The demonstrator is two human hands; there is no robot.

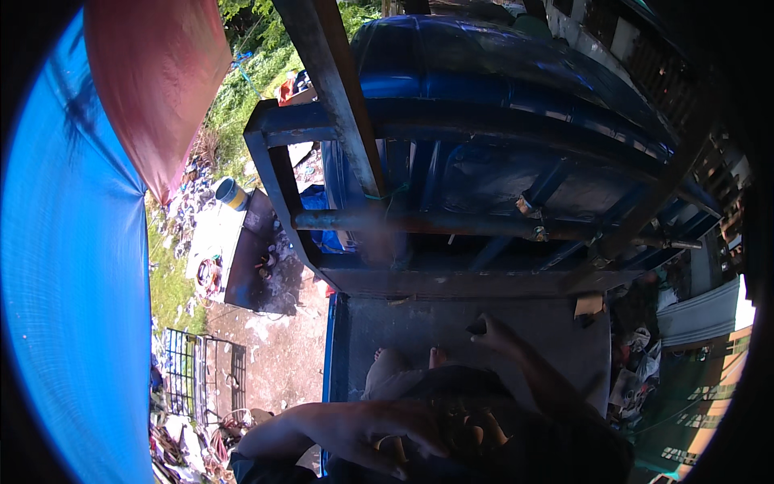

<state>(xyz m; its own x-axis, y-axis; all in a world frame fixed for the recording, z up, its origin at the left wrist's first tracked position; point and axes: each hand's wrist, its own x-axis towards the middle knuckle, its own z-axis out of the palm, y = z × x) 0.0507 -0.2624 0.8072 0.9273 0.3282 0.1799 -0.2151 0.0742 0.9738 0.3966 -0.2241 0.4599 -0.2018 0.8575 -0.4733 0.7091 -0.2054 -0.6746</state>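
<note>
My right hand (pixel 497 337) reaches forward over the truck bed (pixel 403 327), its fingers closed round a small dark object (pixel 477 327) whose kind I cannot make out. Close against my dark clothing, my left hand (pixel 407 427) is bent, with its fingers curled. Deep shade hides what they grip. Several rounded, tan-brown shapes (pixel 484 431) lie beside the left fingers, too dim to name. Two bare feet show on the bed floor, below light-coloured trousers (pixel 387 375).
Ahead rises a blue metal frame (pixel 270 185) with a rusty crossbar (pixel 451 223), behind the blue truck cab (pixel 484 60). A blue tarp (pixel 72 266) hangs at left. On the ground stand a bucket (pixel 231 194) and a black wire rack (pixel 201 371). Bagged litter (pixel 637 363) lies right.
</note>
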